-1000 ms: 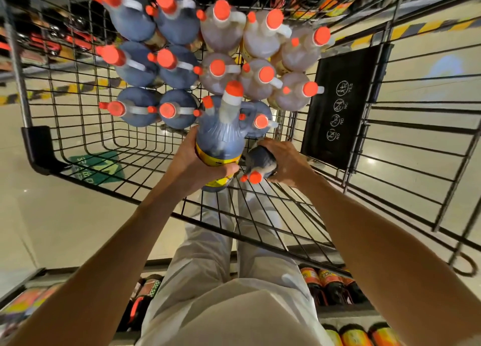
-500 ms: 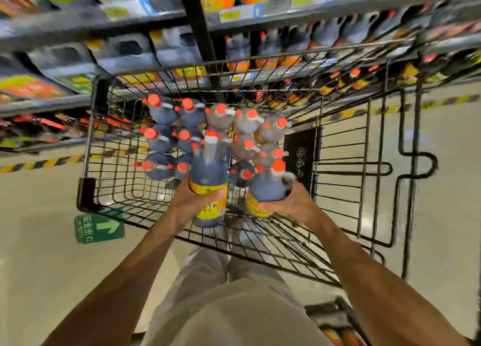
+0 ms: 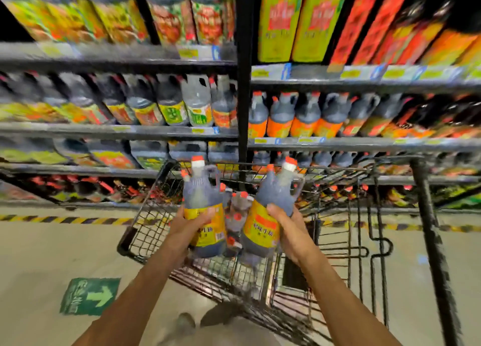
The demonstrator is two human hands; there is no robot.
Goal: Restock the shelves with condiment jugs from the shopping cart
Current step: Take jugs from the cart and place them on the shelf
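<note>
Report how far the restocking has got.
Done: the shelves look well filled; which jugs are new I cannot tell. In hand: the left hand grips one jug, the right hand a second jug, both over the cart. Left: shelving both, plus more jugs in the cart.

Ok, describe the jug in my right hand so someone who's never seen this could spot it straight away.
Start at the wire shopping cart before the shelves. Two dark jugs are held above it, and the right jug is the one the right hand grips. Unlike the near-upright left jug beside it, it leans right and shows a red band atop its yellow label.
</note>
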